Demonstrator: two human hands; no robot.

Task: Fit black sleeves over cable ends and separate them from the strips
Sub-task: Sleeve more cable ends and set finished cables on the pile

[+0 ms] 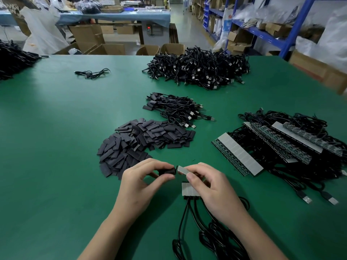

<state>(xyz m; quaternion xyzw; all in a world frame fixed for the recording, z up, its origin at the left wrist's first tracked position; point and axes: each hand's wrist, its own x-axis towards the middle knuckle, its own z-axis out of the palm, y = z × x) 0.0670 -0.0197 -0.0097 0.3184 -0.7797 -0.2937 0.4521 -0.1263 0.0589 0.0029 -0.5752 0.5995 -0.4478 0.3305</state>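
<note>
- Head view, lower centre of the frame: the left hand (pixel 144 184) pinches a black sleeve (pixel 167 171) between thumb and curled fingers, holding it above the green table (pixel 56 147).
- The right hand (pixel 210 190) pinches a grey-faced cable end (pixel 183 169) between thumb and forefinger. Its tip meets the open mouth of the sleeve; whether it has gone inside cannot be told.
- Just below the two hands lies a short grey strip (pixel 188 190), partly under the right hand, with black cables (pixel 187 212) running from it toward the bottom edge.
- Left of centre, just above the left hand, sits a pile of loose sleeves (pixel 142 143).
- Above that pile lies a small bundle of sleeved cables (pixel 174 107).
- At upper centre is a large heap of cables (pixel 199 68).
- On the right side, long strips (pixel 238 156) rest on tangled black cable.
- At upper left, one loose cable (pixel 92 73) lies alone.
</note>
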